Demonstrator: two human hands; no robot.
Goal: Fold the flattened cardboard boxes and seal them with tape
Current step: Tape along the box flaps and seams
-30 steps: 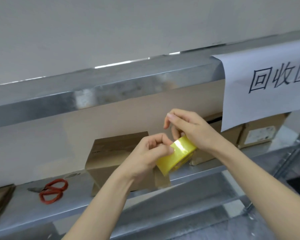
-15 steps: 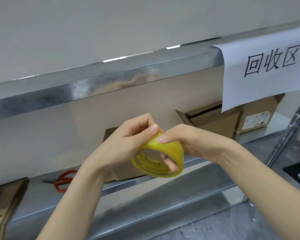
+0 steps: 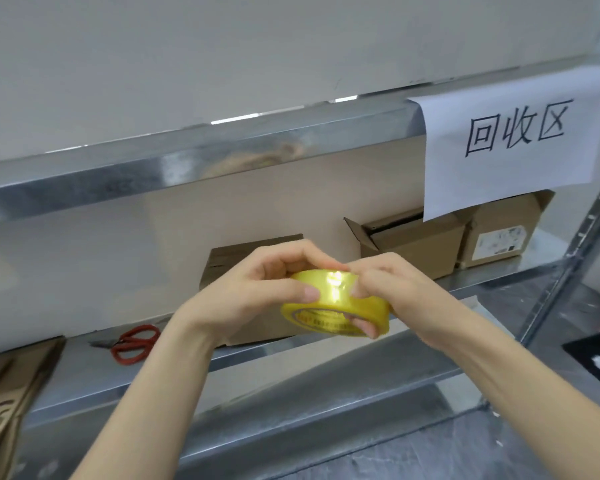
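Note:
A yellow roll of clear packing tape (image 3: pixel 329 299) is held in front of the metal shelf by both hands. My left hand (image 3: pixel 257 289) grips its left side, thumb across the outer band. My right hand (image 3: pixel 392 289) holds the right side, fingertips on top of the roll and a finger hooked through the core. Behind the hands stands a folded brown cardboard box (image 3: pixel 229 261) on the shelf, largely hidden by them.
Red-handled scissors (image 3: pixel 134 342) lie on the shelf (image 3: pixel 84 382) to the left. Flattened cardboard (image 3: pixel 4 393) leans at the far left. Two more boxes (image 3: pixel 426 244) sit at the back right under a white paper sign (image 3: pixel 513 140). A shelf upright (image 3: pixel 568 258) stands at right.
The roll has turned from edge-on to lying nearly flat between the hands. Both hands have shifted their hold on it, and the view has swung a little to the left.

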